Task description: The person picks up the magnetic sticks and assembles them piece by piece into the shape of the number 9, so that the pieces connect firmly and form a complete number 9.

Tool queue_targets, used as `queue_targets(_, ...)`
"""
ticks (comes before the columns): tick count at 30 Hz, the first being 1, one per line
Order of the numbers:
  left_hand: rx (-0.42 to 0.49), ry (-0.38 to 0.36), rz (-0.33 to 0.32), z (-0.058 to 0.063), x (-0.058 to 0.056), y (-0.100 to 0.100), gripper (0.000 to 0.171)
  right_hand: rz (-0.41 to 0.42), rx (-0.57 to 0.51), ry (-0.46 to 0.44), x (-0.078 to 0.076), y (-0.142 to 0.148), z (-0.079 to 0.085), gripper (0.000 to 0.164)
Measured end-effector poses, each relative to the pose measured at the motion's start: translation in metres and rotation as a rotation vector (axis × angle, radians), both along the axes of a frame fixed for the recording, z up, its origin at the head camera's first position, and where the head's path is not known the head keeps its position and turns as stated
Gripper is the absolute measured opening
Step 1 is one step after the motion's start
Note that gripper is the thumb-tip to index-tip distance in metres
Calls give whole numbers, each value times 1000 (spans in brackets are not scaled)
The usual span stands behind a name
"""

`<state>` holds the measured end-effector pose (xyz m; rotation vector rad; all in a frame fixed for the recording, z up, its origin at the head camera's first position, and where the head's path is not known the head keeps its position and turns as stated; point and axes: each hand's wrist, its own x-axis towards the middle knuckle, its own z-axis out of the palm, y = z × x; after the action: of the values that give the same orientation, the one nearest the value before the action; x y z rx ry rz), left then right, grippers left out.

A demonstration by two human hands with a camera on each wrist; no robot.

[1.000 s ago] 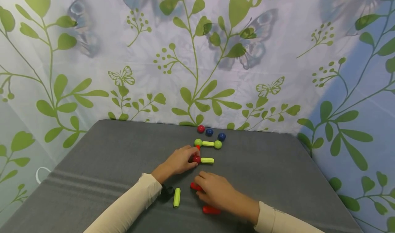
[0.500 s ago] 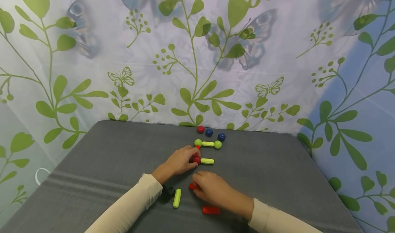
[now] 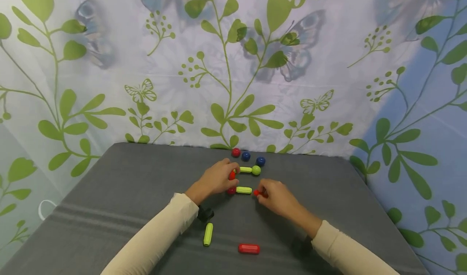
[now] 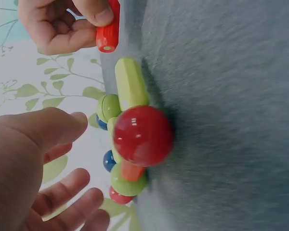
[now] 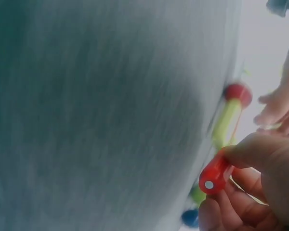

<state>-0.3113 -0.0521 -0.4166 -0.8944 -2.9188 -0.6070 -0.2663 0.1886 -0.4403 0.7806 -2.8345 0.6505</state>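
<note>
Between thumb and fingers of my right hand [image 3: 279, 198] is a short red rod [image 5: 216, 174], with a small pale disc on its end. It is held near the free end of a yellow-green rod [image 3: 243, 190], which joins a red ball [image 4: 143, 136]. From that ball an orange-red rod [image 3: 232, 175] leads back to a green ball [image 4: 127, 180]. Another yellow-green rod [image 3: 245, 169] links this to a second green ball [image 3: 256, 170]. My left hand [image 3: 216, 177] hovers beside the red ball, fingers loose and apart from it in the left wrist view.
At the back of the grey table [image 3: 146, 165] lie a red ball [image 3: 236, 152] and two blue balls [image 3: 260, 161]. Nearer me are a loose yellow-green rod [image 3: 208, 234] and a loose red rod [image 3: 249, 248]. A leaf-patterned cloth [image 3: 204, 117] hangs behind.
My right hand has carried the red rod from the near side forward and right, to the yellow-green rod's end. My left hand has shifted slightly forward, leaving the red ball more exposed.
</note>
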Motion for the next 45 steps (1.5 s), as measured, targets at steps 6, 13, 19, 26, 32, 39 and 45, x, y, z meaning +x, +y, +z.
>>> queue_targets(6, -80, 54, -34, 5, -20, 19, 27, -122, -1, -39, -21, 15, -5, 22)
queue_targets(13, -248, 97, -43, -1, -43, 36, 24, -153, 3, -78, -33, 1, -4, 21)
queue_targets(19, -316, 94, -22, -15, -53, 39, 24, -178, 5, -117, -40, -9, -5, 21)
queue_targets(26, -270, 150, 0, -20, -59, 40, 20, -219, -54, -130, -47, -10, -7, 20)
queue_targets(32, -268, 124, 1, -21, -62, 44, 20, -246, -98, -171, -50, -9, -9, 19)
queue_targets(39, -265, 120, -3, -22, -64, 48, 20, -328, -231, -257, -54, -7, -13, 19)
queue_targets(45, -260, 103, -8, -20, -64, 52, 20, -431, -439, -390, -59, -7, -17, 14)
